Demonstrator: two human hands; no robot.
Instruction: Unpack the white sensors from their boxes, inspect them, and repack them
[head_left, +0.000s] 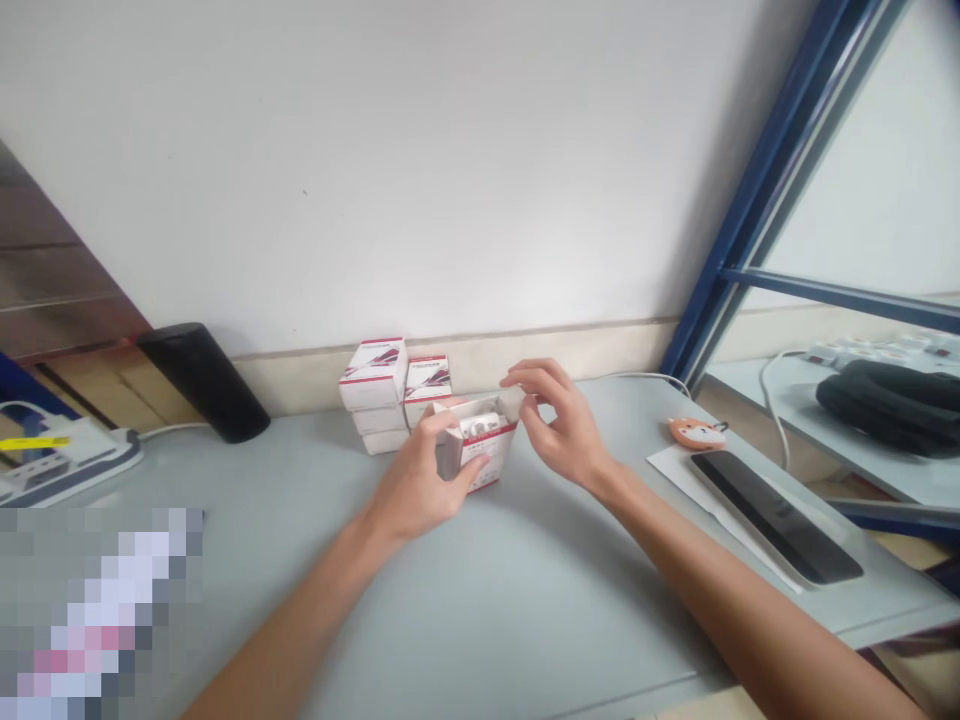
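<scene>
My left hand [421,482] is closed around a small white and red cardboard box [480,450] held just above the grey table [315,600]. The box is open at the top and something pale shows inside it. My right hand [559,420] is at the box's right top corner, fingers curled and pinching its open flap. Right behind the held box, against the wall, stands a stack of several matching white and red boxes [390,395].
A black cylinder [204,380] leans against the wall at the left. A white power strip [64,460] lies far left. At the right are an orange fox-shaped item [697,432], a dark tablet [772,512] on white paper, and a blue metal frame [757,190].
</scene>
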